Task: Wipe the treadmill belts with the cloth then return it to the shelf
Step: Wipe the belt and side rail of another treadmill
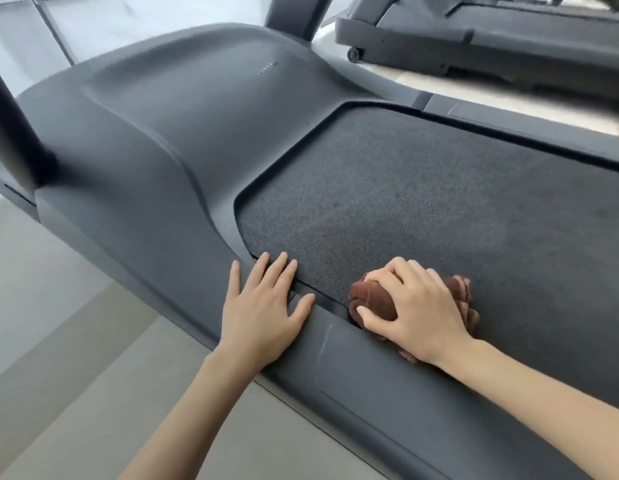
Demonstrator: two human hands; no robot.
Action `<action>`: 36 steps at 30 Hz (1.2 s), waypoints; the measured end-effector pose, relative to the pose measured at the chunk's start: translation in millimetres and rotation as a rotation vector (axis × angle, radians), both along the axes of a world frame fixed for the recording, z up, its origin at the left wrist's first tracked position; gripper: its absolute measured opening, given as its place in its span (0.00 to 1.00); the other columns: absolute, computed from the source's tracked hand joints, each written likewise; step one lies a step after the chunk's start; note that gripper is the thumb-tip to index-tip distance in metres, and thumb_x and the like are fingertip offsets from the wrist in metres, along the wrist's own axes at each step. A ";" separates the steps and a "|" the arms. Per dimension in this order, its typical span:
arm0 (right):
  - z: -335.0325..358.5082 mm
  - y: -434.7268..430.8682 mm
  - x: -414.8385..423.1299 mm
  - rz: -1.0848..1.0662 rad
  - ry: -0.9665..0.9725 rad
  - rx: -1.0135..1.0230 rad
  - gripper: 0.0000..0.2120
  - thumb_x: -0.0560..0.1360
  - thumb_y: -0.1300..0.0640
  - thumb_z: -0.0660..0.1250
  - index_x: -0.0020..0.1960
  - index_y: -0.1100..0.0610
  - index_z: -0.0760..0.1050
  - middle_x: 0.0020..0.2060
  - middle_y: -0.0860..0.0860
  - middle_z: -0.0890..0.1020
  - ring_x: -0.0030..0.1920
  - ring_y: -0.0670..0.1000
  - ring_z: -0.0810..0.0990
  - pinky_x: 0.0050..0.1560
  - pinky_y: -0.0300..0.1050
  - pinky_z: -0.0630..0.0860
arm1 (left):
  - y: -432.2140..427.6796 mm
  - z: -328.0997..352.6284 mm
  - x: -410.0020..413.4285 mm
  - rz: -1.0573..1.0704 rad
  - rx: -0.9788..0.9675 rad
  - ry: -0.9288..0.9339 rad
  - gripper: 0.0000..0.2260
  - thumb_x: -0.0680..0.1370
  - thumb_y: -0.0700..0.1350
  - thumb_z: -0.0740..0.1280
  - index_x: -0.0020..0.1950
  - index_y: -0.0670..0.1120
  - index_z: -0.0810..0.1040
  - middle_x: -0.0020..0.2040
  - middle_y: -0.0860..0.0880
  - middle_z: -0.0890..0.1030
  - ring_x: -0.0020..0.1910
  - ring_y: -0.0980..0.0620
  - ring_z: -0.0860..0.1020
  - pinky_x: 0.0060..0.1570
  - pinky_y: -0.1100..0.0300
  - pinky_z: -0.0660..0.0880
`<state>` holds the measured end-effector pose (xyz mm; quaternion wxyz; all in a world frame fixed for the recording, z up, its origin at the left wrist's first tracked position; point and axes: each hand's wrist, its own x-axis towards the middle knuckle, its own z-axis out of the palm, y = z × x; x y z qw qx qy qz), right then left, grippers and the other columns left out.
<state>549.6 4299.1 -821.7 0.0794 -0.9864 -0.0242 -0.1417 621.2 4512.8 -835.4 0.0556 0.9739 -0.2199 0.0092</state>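
Motor hood (162,133), 10 o'clock: smooth dark plastic, not part of the wipe.

Left hand (263,306), 7 o'clock: flat, fingers straight and spread, holding nothing. The palm rests where the hood meets the near side rail (363,382), fingertips just over the belt's edge. Good brace; best left planted there, off the wiping path.

Brown cloth (370,301), 5 o'clock: bunched into a wad on the near front corner of the treadmill belt (422,202), touching the rail seam.

Right hand (418,306): on top of the wad, fingers and thumb curled round it, clamping it to the belt. How much cloth lies under the palm is hidden, probably most of it.

Step judged: wiping the first belt, front corner.

To do it well:
- press evenly through the palm
- run overlapping strokes from the near rail toward 1 o'clock
- work the wad into the curved hood seam
- the textured belt will drag, so grip firmly

Second treadmill (474,36), 1 o'clock, well apart: its belt awaits. Shelf not in view.
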 end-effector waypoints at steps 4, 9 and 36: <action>-0.2 15.3 32.1 0.041 -0.028 0.021 0.20 0.68 0.38 0.59 0.48 0.52 0.78 0.41 0.50 0.76 0.43 0.55 0.76 0.43 0.49 0.71 | 25.7 10.1 23.0 0.059 0.030 -0.062 0.36 0.72 0.66 0.35 0.76 0.52 0.56 0.77 0.56 0.54 0.76 0.56 0.45 0.73 0.47 0.37; -6.5 56.0 120.4 0.109 -0.028 0.021 0.20 0.69 0.38 0.64 0.50 0.52 0.76 0.44 0.52 0.76 0.46 0.56 0.75 0.46 0.51 0.70 | 27.7 11.4 21.8 0.134 0.006 -0.074 0.39 0.72 0.66 0.38 0.77 0.46 0.55 0.78 0.51 0.54 0.76 0.54 0.44 0.73 0.48 0.36; -5.9 -32.7 154.3 0.214 -0.051 0.030 0.19 0.67 0.36 0.60 0.48 0.49 0.76 0.41 0.49 0.76 0.44 0.54 0.76 0.44 0.50 0.72 | -19.3 0.0 119.3 -0.030 0.058 -0.005 0.37 0.72 0.69 0.35 0.77 0.54 0.46 0.77 0.57 0.45 0.76 0.56 0.43 0.74 0.54 0.42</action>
